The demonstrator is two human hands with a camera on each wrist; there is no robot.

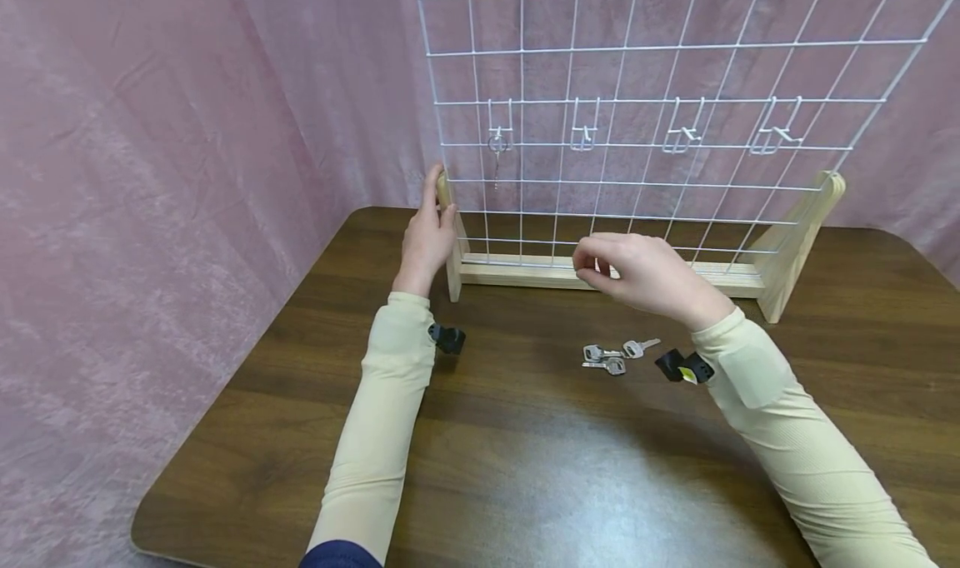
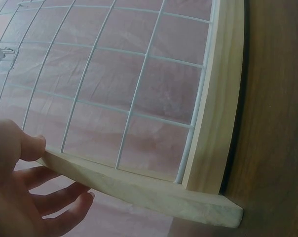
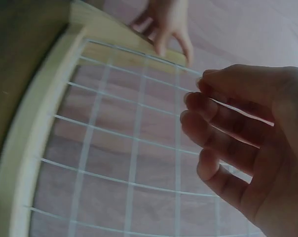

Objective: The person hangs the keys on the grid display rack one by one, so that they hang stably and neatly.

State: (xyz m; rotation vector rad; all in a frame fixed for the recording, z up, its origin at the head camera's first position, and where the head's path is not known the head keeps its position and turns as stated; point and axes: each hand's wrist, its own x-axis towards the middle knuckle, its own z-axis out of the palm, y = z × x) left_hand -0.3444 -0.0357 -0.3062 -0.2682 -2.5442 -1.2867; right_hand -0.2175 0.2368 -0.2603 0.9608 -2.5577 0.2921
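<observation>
My left hand (image 1: 429, 241) holds the top of the wooden side support (image 1: 455, 256) at the left end of a white wire grid rack. In the left wrist view the thumb (image 2: 33, 146) lies on one side of the wood and the fingers on the other. My right hand (image 1: 637, 272) hovers in front of the lower grid, fingers loosely curled, nothing between them in the right wrist view. Below it, several loose silver keys (image 1: 615, 366) lie on the table. A key on a ring (image 1: 497, 145) hangs from the leftmost white hook.
Three more white hooks (image 1: 584, 137) are spaced along the same row of the wire grid (image 1: 622, 49). A second wooden support (image 1: 798, 243) holds the right end, joined by a low wooden bar (image 1: 517, 276). The brown table (image 1: 510, 468) extends toward me, with a pink curtain (image 1: 187, 135) behind.
</observation>
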